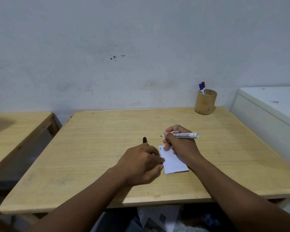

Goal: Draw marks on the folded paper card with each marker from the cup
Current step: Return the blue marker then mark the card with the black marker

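Card (173, 162) under both hands; right grip (177, 139) pinching marker (185, 135), left (141, 162) pinching cap (144, 140)

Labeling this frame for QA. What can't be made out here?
- Folded paper card, head view: both hands cover parts of it, so any marks beyond the one short blue mark cannot be seen.
- Black cap: left hand hides its lower end.
- Marker: right hand covers part of the barrel print.
- Markers in the cup: labels too small; cup wall hides the barrels.
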A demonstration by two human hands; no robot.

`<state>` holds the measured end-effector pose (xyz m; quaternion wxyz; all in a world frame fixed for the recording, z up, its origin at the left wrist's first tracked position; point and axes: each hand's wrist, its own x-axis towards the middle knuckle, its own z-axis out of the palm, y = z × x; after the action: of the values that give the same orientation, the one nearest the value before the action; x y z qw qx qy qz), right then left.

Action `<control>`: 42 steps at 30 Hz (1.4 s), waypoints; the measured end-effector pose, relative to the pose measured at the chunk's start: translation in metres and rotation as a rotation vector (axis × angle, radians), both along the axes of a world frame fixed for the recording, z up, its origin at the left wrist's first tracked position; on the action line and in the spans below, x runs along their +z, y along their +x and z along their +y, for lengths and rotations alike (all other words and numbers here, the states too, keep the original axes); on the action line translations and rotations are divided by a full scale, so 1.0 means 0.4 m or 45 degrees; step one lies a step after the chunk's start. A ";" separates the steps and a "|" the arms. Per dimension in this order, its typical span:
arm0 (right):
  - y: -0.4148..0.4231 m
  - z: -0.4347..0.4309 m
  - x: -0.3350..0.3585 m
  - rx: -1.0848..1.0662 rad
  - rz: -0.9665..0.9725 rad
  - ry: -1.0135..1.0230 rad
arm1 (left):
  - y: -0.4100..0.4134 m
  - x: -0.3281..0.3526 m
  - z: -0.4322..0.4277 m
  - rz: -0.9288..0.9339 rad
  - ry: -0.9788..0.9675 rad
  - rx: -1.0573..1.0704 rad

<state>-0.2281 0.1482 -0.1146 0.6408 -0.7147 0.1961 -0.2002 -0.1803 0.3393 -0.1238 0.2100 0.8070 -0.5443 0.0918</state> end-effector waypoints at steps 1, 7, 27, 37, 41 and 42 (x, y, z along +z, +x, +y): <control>-0.004 -0.005 0.000 0.014 0.030 -0.040 | 0.001 -0.002 -0.002 0.007 -0.005 0.002; -0.017 -0.040 0.005 0.076 0.140 -0.177 | 0.007 -0.006 -0.014 0.106 -0.056 0.040; -0.008 -0.041 -0.003 0.167 0.185 -0.262 | 0.016 -0.017 -0.026 0.148 -0.153 0.056; -0.001 -0.087 0.045 -0.043 0.023 0.315 | 0.057 0.024 -0.040 0.246 -0.408 0.187; 0.004 -0.121 0.105 0.061 -0.043 0.431 | 0.143 0.068 -0.033 0.313 -0.066 0.371; 0.008 -0.132 0.121 0.084 -0.055 0.477 | 0.159 0.076 -0.034 0.351 0.050 0.363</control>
<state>-0.2250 0.0954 -0.0662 0.7730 -0.5844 0.1926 -0.1543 -0.1165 0.3259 -0.0933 0.2515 0.8848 -0.3922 -0.0015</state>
